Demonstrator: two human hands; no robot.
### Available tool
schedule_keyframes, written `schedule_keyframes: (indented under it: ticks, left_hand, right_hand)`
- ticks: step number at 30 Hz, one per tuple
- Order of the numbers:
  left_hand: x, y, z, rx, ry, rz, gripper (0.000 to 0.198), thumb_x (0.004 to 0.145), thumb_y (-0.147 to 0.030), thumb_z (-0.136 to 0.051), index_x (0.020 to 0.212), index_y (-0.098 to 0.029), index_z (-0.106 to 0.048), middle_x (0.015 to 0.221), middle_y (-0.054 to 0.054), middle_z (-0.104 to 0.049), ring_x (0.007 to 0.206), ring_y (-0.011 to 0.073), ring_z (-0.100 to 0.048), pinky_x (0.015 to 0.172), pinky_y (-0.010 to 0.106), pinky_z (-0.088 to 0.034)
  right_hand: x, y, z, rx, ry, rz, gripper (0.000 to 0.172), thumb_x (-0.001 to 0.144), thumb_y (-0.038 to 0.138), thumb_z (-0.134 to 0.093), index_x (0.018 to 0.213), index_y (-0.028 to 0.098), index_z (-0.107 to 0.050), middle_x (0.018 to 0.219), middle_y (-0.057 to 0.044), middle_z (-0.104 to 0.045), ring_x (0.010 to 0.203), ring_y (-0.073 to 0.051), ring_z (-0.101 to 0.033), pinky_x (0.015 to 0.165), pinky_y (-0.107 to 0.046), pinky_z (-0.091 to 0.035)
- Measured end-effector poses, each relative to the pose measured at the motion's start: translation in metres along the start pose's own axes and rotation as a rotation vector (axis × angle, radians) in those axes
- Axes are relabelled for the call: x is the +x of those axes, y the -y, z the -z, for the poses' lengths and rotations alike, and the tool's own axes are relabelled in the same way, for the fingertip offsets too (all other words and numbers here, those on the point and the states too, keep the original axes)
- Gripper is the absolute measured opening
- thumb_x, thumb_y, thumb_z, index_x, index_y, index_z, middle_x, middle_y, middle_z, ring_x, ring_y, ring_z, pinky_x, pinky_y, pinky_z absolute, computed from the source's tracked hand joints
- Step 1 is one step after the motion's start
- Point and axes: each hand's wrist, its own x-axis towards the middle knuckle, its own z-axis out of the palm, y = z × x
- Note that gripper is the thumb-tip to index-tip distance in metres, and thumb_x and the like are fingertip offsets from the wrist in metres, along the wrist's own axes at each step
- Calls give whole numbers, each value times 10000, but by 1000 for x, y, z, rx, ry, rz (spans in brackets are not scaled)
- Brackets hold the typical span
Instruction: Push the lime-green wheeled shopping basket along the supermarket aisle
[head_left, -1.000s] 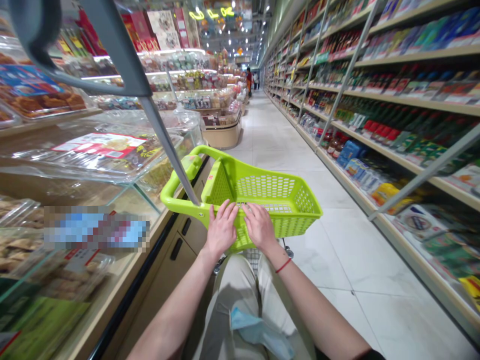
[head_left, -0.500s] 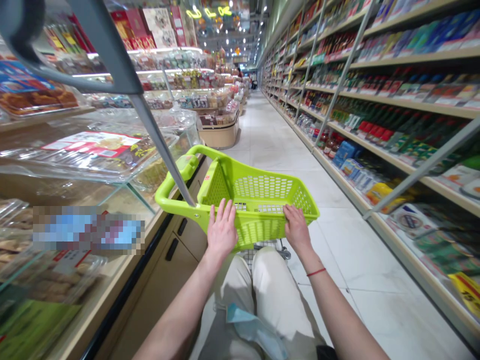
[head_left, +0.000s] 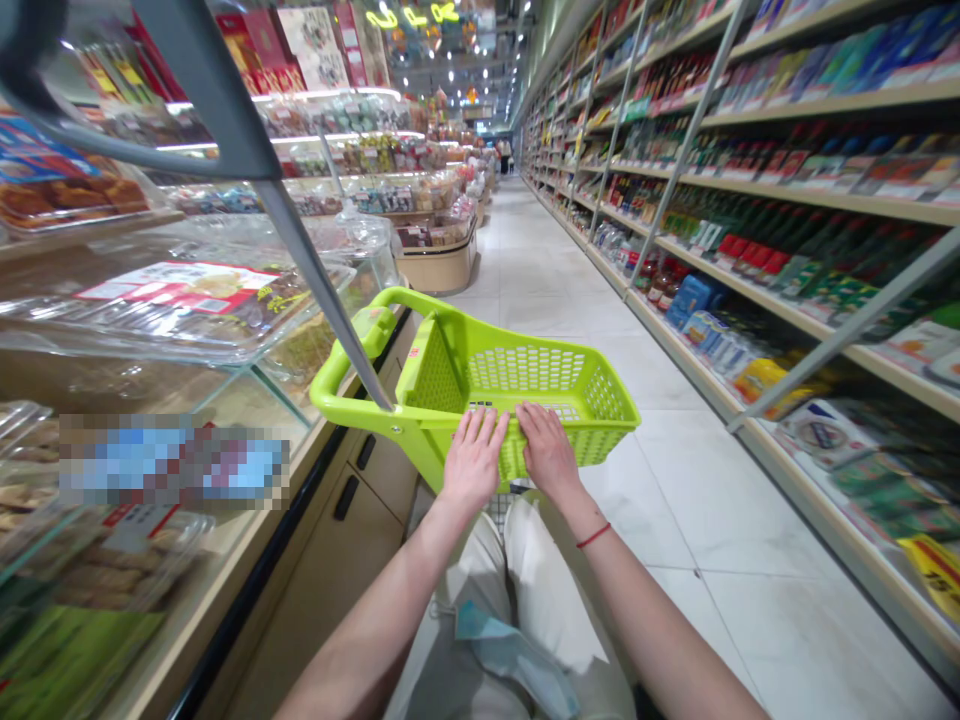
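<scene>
A bright green plastic shopping cart [head_left: 517,350] with a perforated basket stands across my front. My left hand [head_left: 474,450] lies on the near rim of the basket, fingers stretched over the edge. Close beside it, my right hand [head_left: 549,445] touches the same rim, its fingers stretched out and slightly bent over the edge. Both thumbs are mostly hidden. A red string bracelet [head_left: 594,536] circles my right wrist. A light blue face mask [head_left: 517,650] lies on my lap.
Glass display cases with packaged food [head_left: 187,290] stand close on the left, above wooden cabinets [head_left: 337,560]. Grey tongs [head_left: 247,130] show large at upper left. Stocked shelves [head_left: 787,190] line the right. A tiled aisle [head_left: 660,500] runs ahead, with people far off.
My right hand has slid left along the rim and my left hand slightly right, so they are now close together. The cart has barely moved.
</scene>
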Motion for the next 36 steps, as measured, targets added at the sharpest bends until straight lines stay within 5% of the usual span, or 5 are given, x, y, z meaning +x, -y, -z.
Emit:
schedule_keyframes:
  ticks: [10,15,21,24,36]
  left_hand:
    - [1,0,2,-48,12,7,708,794,-124,-490,1495,-135,-392,1500,108,-484,1440,299,-351,1240,482,-185]
    - [2,-2,6,-47,17,14,713,776,-113,-498,1483,-133,-407,1494,121,-483,1434,312,-349,1239,500,-169]
    - [2,-2,7,-36,1,12,680,792,-123,-489,1468,-132,-426,1484,129,-489,1425,312,-359,1237,500,-167]
    - [2,0,5,-20,-6,1,690,785,-125,-493,1471,-145,-421,1490,117,-486,1430,306,-361,1235,497,-176]
    - [4,1,3,-32,-2,-9,705,781,-103,-474,1483,-128,-411,1483,122,-495,1431,303,-361,1243,479,-161]
  right_hand:
    - [-33,-92,20,-52,-109,-189,735,730,-33,-398,1431,168,-490,1448,-134,-536,1426,-258,-386,1179,-558,-323]
    - [-26,-71,14,-37,-87,-245,716,724,-29,-408,1425,94,-481,1467,-186,-502,1437,-272,-369,1185,-551,-314]
    - [0,-6,2,62,29,-75,748,741,-21,-410,1476,122,-418,1498,-156,-475,1459,-246,-328,1207,-536,-270]
    - [4,4,3,22,48,-41,710,780,4,-442,1477,143,-414,1489,-149,-486,1443,-251,-352,1215,-548,-236]
    - [-28,-87,19,-26,-28,-148,790,728,-80,-341,1468,174,-450,1503,-127,-479,1460,-217,-334,1205,-532,-291]
